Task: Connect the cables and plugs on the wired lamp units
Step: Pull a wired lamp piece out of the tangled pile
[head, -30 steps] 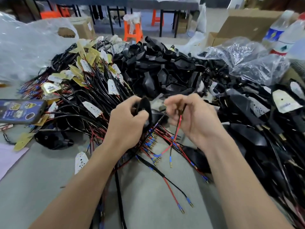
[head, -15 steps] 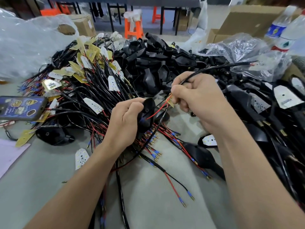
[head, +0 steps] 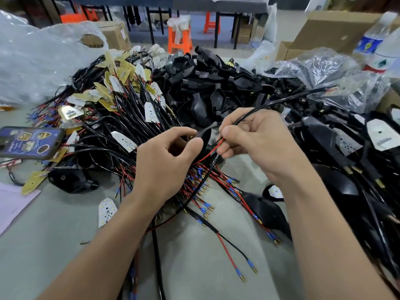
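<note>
Left hand grips a black housing over the wire pile. Right hand pinches a black cable and its red lead just beside the housing. The cable arcs up to the right.

Black plastic lamp housing, tilted, pinched in left hand. Thin black sheathed cable with red inner wire, gripped in right hand, arcing up and rightward, just beside housing.
</note>
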Available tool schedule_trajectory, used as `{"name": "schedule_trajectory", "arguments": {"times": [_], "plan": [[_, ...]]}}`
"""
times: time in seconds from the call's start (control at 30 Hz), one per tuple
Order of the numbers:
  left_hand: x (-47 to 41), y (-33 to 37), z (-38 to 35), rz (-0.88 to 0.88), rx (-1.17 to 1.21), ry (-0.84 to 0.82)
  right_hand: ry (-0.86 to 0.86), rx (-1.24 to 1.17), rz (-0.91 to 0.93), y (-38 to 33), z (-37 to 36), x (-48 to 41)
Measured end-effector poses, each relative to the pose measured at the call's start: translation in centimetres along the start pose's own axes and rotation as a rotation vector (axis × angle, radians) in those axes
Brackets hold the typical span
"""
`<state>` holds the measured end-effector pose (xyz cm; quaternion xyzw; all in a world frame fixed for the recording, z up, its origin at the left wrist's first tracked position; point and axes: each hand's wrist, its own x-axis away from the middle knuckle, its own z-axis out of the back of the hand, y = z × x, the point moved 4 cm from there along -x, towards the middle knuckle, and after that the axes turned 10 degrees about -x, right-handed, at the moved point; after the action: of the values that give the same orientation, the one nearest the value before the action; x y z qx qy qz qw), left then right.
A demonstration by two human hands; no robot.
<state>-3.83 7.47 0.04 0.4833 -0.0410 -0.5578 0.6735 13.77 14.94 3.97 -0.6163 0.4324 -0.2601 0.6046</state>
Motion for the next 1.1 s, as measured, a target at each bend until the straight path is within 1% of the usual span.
{"name": "schedule_trajectory", "arguments": {"times": [0.1,0.17,0.2,0.3,0.43,0.47,0.53,0.6,0.67,0.7,0.73,0.8,0.87,0.93,1.0,1.1], "plan": [[0.2,0.3,0.3,-0.031,-0.072,0.055,0.011,-0.004,0.018,0.8,-0.3,0.5],[0.2,0.4,0.4,-0.023,-0.038,0.086,0.034,-0.02,0.008,1.3,-0.3,0.8],[0.2,0.4,0.4,-0.013,-0.003,0.094,0.072,-0.037,0.007,1.5,-0.2,0.9],[0.1,0.3,0.3,-0.001,0.108,0.059,0.236,-0.148,0.034,2.0,0.4,1.1],[0.4,0.3,0.2,-0.022,0.061,0.036,0.255,-0.259,-0.015,3.0,-0.5,1.5],[0.5,0.2,0.3,-0.013,0.055,0.043,0.264,-0.253,-0.004,3.1,-0.5,1.5],[0.4,0.0,0.6,0.01,0.063,0.061,0.28,-0.157,0.05,2.9,-0.1,1.5],[0.1,0.2,0.6,0.016,0.112,0.038,0.201,-0.085,0.054,2.8,-0.2,1.6],[0.1,0.6,0.2,0.0,0.191,-0.037,0.045,-0.089,0.006,3.1,-1.0,1.9],[0.1,0.9,-0.1,-0.01,0.212,-0.077,0.001,-0.063,-0.007,3.3,-1.3,2.0],[0.1,1.1,-0.3,-0.009,0.217,-0.117,0.002,-0.001,-0.004,3.6,-1.5,2.1],[0.1,0.9,-0.8,0.011,0.21,-0.202,0.096,0.164,0.036,3.6,-1.4,2.2],[0.1,0.4,-0.9,0.06,0.265,-0.296,0.219,0.229,0.087,3.3,-1.0,2.1],[0.0,-0.3,-0.7,0.116,0.288,-0.363,0.329,0.167,0.114,3.0,-0.1,1.9],[-0.3,-0.8,-0.6,0.15,0.236,-0.395,0.387,0.122,0.117,2.9,0.8,1.7],[-1.0,-1.3,-0.2,0.177,0.267,-0.365,0.416,0.085,0.091,2.7,1.9,1.7]]}}
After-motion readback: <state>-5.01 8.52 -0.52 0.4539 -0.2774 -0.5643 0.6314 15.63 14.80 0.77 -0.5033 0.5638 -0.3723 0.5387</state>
